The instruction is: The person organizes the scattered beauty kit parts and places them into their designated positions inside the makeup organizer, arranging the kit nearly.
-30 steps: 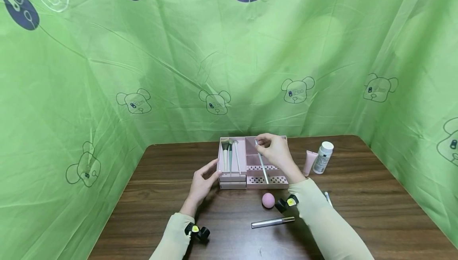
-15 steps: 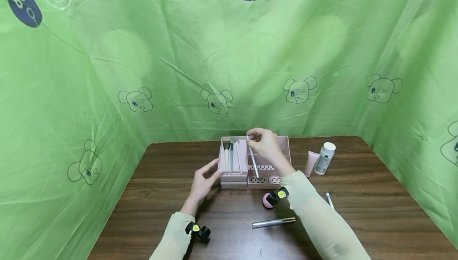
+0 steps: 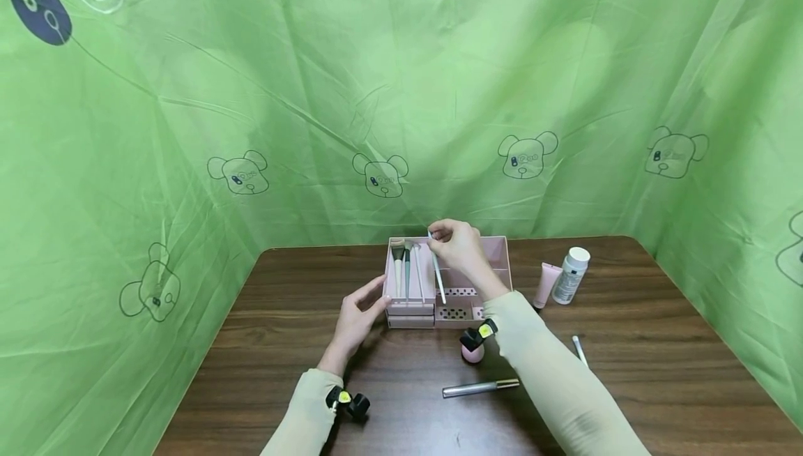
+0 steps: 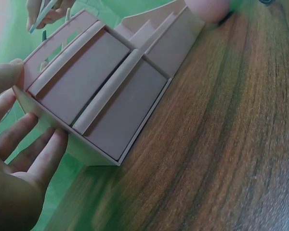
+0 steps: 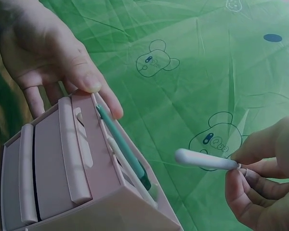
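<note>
A pink makeup organizer [image 3: 410,322] stands at the back of the table, with two drawers at left and open compartments at right. Several makeup brushes [image 3: 408,275] lie in its top left tray. My left hand [image 3: 353,320] rests against the organizer's left side, thumb at the front top corner and fingers extended along the wall. Above the tray's right edge, my right hand [image 3: 461,248] pinches a white-handled makeup brush [image 3: 438,278] near its upper end. In the right wrist view its rounded handle [image 5: 202,159] points toward the tray; the bristle end is hidden by the fingers.
A pink ball [image 3: 472,354] sits in front of the organizer, partly behind the right wrist camera. Nearer lies a silver tube [image 3: 479,388]. To the right stand a pink squeeze tube [image 3: 547,285] and a white bottle [image 3: 571,276]. Another thin brush [image 3: 580,350] lies beside the right sleeve.
My right hand has carried the white brush leftward, from over the right compartments to the edge of the brush tray. The left hand has stayed on the organizer's side.
</note>
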A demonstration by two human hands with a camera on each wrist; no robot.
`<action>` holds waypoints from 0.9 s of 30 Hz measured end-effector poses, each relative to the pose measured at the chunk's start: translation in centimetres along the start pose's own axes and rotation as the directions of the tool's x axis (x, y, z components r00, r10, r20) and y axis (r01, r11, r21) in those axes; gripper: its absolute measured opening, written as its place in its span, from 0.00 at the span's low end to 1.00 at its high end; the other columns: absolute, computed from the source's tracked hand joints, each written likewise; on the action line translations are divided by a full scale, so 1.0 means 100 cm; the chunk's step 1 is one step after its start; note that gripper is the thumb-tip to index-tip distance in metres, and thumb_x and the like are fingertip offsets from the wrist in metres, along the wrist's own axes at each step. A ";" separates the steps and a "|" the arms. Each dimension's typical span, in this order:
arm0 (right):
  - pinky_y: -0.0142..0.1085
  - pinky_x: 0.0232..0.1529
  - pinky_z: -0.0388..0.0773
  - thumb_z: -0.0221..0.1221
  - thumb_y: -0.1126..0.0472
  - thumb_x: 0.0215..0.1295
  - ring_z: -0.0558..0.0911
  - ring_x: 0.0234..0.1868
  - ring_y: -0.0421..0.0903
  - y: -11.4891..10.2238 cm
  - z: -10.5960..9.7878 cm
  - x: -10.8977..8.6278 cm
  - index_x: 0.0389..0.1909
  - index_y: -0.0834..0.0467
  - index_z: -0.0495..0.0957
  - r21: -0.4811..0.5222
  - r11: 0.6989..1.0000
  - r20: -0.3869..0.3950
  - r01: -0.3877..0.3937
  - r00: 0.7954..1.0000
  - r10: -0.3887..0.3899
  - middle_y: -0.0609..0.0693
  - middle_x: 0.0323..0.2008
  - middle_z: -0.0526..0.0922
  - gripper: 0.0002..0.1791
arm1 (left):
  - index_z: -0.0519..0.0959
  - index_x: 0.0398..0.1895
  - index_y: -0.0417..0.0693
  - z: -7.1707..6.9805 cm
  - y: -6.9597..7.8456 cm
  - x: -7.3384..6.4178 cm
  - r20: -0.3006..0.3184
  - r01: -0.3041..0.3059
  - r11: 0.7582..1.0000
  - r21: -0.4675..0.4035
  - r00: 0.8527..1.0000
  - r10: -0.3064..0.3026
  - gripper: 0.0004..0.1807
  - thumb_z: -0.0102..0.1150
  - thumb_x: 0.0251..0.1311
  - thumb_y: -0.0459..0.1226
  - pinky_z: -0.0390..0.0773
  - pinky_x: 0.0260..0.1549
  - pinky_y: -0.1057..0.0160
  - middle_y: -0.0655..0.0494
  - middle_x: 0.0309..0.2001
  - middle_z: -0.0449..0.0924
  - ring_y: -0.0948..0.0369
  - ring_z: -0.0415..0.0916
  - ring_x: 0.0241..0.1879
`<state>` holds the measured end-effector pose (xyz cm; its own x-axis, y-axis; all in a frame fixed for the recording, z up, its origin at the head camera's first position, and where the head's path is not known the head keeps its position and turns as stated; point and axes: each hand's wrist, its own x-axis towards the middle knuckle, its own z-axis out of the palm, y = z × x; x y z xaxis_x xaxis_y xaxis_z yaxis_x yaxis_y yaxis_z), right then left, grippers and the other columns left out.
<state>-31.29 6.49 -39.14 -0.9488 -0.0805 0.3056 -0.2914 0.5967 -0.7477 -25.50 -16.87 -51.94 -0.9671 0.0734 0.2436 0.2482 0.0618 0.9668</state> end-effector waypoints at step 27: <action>0.37 0.42 0.82 0.66 0.63 0.54 0.84 0.34 0.43 -0.005 0.026 0.018 0.44 0.56 0.84 0.060 0.993 0.021 -0.105 0.994 0.104 0.46 0.34 0.87 0.14 | 0.73 0.63 0.37 -0.001 0.029 -0.008 0.041 0.008 0.999 -0.037 0.999 -0.006 0.26 0.63 0.61 0.32 0.77 0.54 0.70 0.38 0.60 0.75 0.45 0.72 0.61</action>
<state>-33.12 3.96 -39.70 -0.9763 -0.0347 0.2137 -0.1968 0.5533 -0.8094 -24.02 -16.84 -49.38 -0.9655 0.1141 0.2340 0.2382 0.0252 0.9709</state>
